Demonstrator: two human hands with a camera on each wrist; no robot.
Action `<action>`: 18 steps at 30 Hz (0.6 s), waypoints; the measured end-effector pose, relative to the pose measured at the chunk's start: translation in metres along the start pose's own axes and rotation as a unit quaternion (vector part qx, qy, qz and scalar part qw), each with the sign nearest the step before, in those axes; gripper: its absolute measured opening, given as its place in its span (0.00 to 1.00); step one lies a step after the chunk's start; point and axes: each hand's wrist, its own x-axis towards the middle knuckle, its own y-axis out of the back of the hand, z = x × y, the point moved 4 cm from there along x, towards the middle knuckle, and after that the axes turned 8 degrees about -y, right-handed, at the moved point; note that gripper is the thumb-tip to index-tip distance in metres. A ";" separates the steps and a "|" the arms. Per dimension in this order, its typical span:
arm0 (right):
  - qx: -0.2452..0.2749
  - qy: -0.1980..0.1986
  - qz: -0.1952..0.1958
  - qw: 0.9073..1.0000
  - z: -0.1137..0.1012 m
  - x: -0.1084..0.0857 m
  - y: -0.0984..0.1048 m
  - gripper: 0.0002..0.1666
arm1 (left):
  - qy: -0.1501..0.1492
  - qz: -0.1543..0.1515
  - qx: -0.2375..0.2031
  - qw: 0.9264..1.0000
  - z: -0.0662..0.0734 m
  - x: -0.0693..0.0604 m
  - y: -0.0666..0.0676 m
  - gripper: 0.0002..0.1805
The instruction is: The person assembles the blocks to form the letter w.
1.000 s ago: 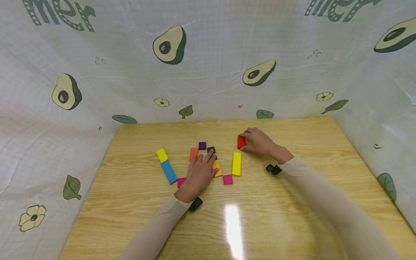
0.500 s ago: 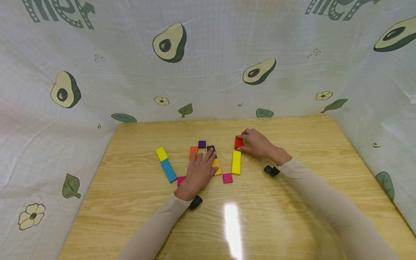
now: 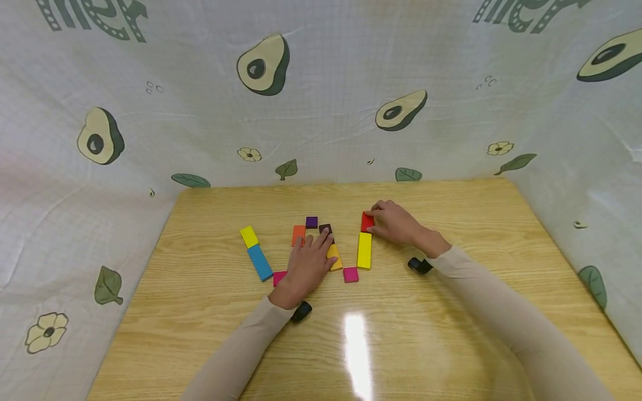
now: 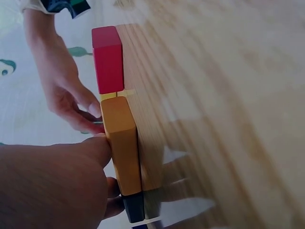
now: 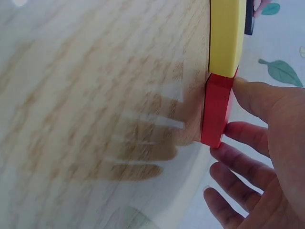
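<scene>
My right hand [image 3: 396, 223] pinches a red block [image 3: 367, 221] between thumb and forefinger. That block lies flush against the far end of a long yellow block [image 3: 364, 250], as the right wrist view also shows. My left hand [image 3: 307, 267] rests with spread fingers over the middle pieces. Its forefinger touches a dark brown block [image 4: 134, 207], and the thumb lies along an amber block [image 4: 123, 152] joined end to end with it. A pink square block [image 3: 351, 274] sits at the near end of the long yellow one. Whatever lies under the left palm is hidden.
To the left, a short yellow block [image 3: 249, 236] and a blue block [image 3: 259, 263] form a slanting line down to another pink block [image 3: 278, 277], partly covered. An orange block [image 3: 298, 233] and a purple block [image 3: 312, 223] lie beyond my left hand. Patterned cloth surrounds the wooden table [image 3: 210, 334].
My right hand has brought the red block slightly left and nearer, closing the gap to the long yellow block. The left hand has stayed in place.
</scene>
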 end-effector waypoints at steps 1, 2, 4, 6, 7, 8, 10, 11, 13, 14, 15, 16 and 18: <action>0.001 0.000 0.000 1.000 0.000 -0.001 0.000 0.30 | 0.000 -0.001 -0.001 1.000 0.000 0.000 0.000 0.34; 0.002 0.001 0.000 1.000 -0.001 -0.001 0.000 0.30 | 0.000 -0.003 -0.003 1.000 0.000 0.000 0.000 0.34; 0.004 0.002 -0.001 1.000 -0.002 -0.001 0.000 0.30 | 0.000 -0.005 -0.004 1.000 -0.001 0.000 0.001 0.34; 0.008 0.004 -0.003 1.000 -0.003 -0.001 0.000 0.30 | 0.000 -0.008 -0.003 1.000 -0.001 0.000 0.000 0.34; 0.011 0.004 -0.003 1.000 -0.003 -0.001 0.000 0.30 | 0.000 -0.010 -0.002 1.000 -0.002 0.000 0.000 0.34; 0.013 0.005 -0.004 1.000 -0.004 -0.002 0.000 0.30 | 0.000 -0.012 -0.002 1.000 -0.002 0.000 0.000 0.34; 0.019 0.004 -0.004 1.000 -0.003 -0.004 -0.001 0.31 | -0.002 -0.013 -0.004 1.000 -0.003 0.001 0.000 0.33; 0.024 0.002 -0.003 1.000 -0.003 -0.006 -0.001 0.31 | -0.003 -0.014 -0.009 1.000 -0.003 0.000 0.000 0.33; 0.031 -0.002 0.004 0.999 0.001 -0.011 -0.001 0.31 | -0.008 -0.012 -0.022 1.000 -0.005 0.000 0.001 0.33; 0.037 -0.007 0.008 0.999 0.003 -0.015 0.000 0.32 | -0.009 -0.009 -0.031 0.999 -0.007 -0.001 0.002 0.32; 0.041 -0.012 0.012 0.999 0.006 -0.019 0.001 0.32 | -0.010 0.000 -0.040 0.999 -0.010 -0.003 0.003 0.32; 0.045 -0.017 0.019 0.999 0.010 -0.025 0.002 0.32 | -0.010 0.009 -0.054 0.998 -0.014 -0.006 0.004 0.31; 0.056 -0.028 0.033 0.998 0.019 -0.037 0.006 0.32 | -0.005 0.033 -0.080 0.996 -0.026 -0.013 0.007 0.30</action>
